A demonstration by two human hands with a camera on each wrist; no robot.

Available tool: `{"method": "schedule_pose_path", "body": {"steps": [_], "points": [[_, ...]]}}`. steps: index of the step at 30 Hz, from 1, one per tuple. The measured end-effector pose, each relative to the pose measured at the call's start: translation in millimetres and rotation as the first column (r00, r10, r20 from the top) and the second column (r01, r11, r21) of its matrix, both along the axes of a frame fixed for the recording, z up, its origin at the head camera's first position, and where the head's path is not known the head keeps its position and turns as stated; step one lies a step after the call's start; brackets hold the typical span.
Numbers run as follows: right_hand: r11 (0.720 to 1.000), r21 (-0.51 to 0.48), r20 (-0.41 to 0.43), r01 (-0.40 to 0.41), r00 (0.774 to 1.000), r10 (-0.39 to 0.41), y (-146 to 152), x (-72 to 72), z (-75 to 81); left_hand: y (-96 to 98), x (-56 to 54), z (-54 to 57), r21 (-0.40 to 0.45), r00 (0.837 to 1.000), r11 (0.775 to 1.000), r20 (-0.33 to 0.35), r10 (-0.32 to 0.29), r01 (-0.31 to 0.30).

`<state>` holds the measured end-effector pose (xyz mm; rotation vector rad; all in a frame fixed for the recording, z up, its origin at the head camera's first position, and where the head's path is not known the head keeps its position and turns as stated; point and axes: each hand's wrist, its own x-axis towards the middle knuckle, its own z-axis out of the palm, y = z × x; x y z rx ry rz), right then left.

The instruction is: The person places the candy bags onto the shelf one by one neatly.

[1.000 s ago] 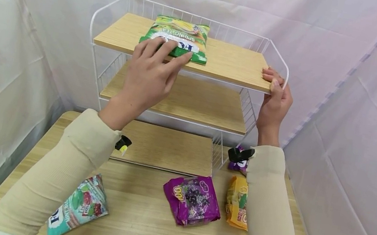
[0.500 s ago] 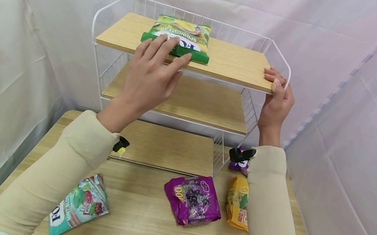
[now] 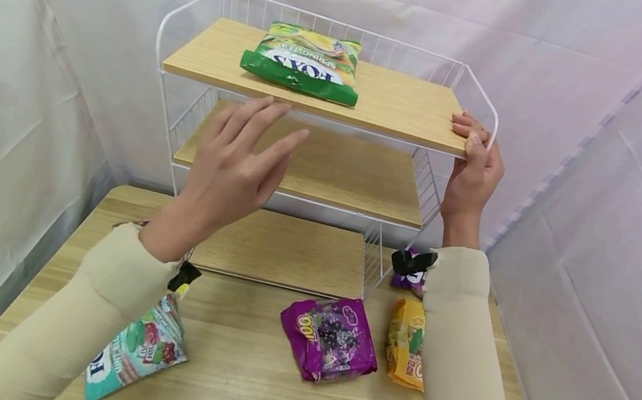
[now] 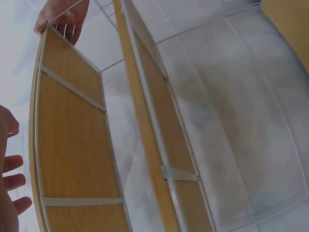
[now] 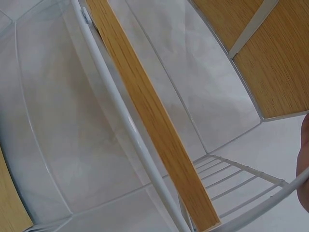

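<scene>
A green and yellow candy bag [image 3: 309, 60] marked FOX'S Spring Tea lies on the top board of a white wire shelf rack [image 3: 407, 105]. Just below and in front of that board is my left hand [image 3: 239, 158], fingers spread loosely, holding nothing and apart from the bag. My right hand [image 3: 473, 165] grips the front right corner of the top shelf, thumb at the front and fingers over the board. In the left wrist view my left fingertips [image 4: 15, 180] show beside the top board's edge, seen from below.
On the table [image 3: 226, 382] lie a purple grape candy bag [image 3: 331, 340], a yellow bag [image 3: 407, 342] partly behind the right sleeve, another purple bag [image 3: 407, 279] behind it, and a teal mint bag [image 3: 140, 347] partly under the left forearm. White fabric walls enclose the space.
My left hand has let go of the green candy bag's front edge and moved down and slightly left. The bag stays on the top shelf. My right hand keeps its grip on the corner.
</scene>
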<state>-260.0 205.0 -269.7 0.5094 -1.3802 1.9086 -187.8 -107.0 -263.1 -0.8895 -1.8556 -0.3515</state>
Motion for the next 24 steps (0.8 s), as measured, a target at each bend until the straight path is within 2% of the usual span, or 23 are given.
{"method": "schedule_pose_path", "body": {"steps": [4,9,15,20,24], "points": [[1.0,-0.011,0.009,-0.004,1.0,0.004,-1,0.7,0.3,-7.8,9.1,-17.4,-0.038,1.0,0.999,0.009,-0.017,0.017],[1.0,-0.014,0.017,-0.002,1.0,0.002,-1,1.2,1.3,-20.0,19.0,-41.2,-0.048,0.995,0.998,0.09,-0.031,0.035],[0.998,-0.061,0.025,-0.024,0.999,0.026,0,0.4,2.7,-42.6,32.7,-78.3,-0.018,0.982,1.0,0.189,0.027,-0.024],[0.997,-0.076,0.033,-0.034,0.999,0.037,-1,-0.3,3.8,-66.0,43.2,-112.7,-0.025,0.953,0.995,0.287,0.099,-0.096],[0.996,-0.082,0.037,-0.044,0.998,0.047,-2,-0.7,2.9,-83.9,56.5,-140.0,-0.05,0.911,0.991,0.39,0.133,-0.123]]}}
